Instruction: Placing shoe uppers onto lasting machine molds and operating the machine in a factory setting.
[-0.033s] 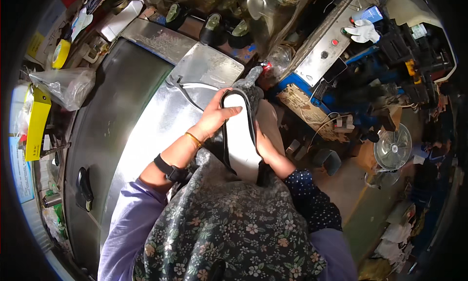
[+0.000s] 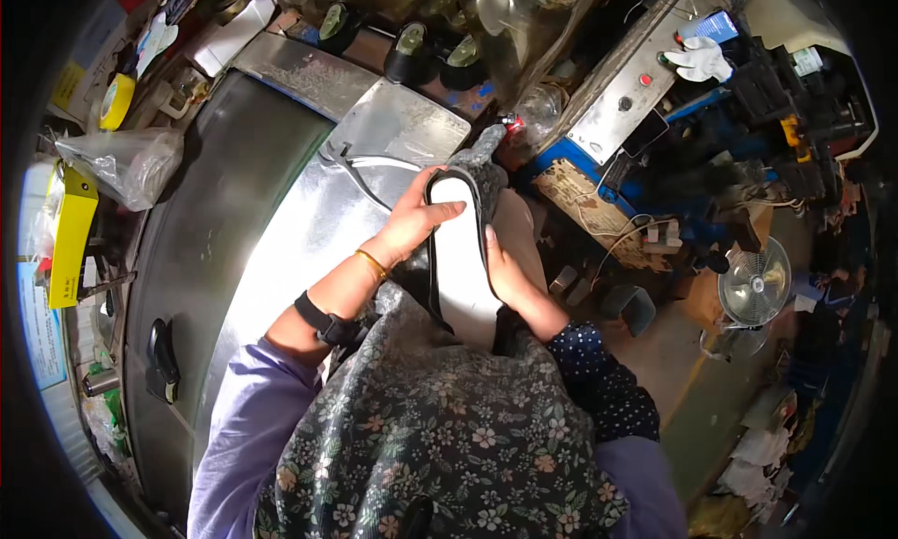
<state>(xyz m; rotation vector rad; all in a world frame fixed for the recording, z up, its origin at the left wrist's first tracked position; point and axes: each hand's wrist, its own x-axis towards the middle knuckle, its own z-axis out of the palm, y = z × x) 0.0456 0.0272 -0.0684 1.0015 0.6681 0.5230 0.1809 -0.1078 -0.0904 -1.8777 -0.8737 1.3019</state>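
Above my lap a shoe [image 2: 457, 258] is held, its long white sole-shaped face turned up and its dark edge showing around it. My left hand [image 2: 412, 219] grips the far end, thumb lying on the white surface and fingers round the outer edge. Against the shoe's right side my right hand [image 2: 511, 275] is closed, thumb along the rim; its other fingers are hidden underneath. The shoe's near end rests by the floral apron [image 2: 449, 427]. Just beyond the shoe is a grey cloth-like piece [image 2: 482, 156].
A dark conveyor belt [image 2: 224, 184] runs along the left, with a black shoe [image 2: 162, 361] on it. Beside it lies a shiny metal plate [image 2: 402, 118]. Dark shoes [image 2: 408, 53] stand at the back. To the right are a control panel [image 2: 613, 118], a white glove [image 2: 700, 60] and a fan [image 2: 754, 282].
My right hand has shifted slightly, and its thumb now shows along the shoe's right rim. The left hand and the shoe stay almost where they were.
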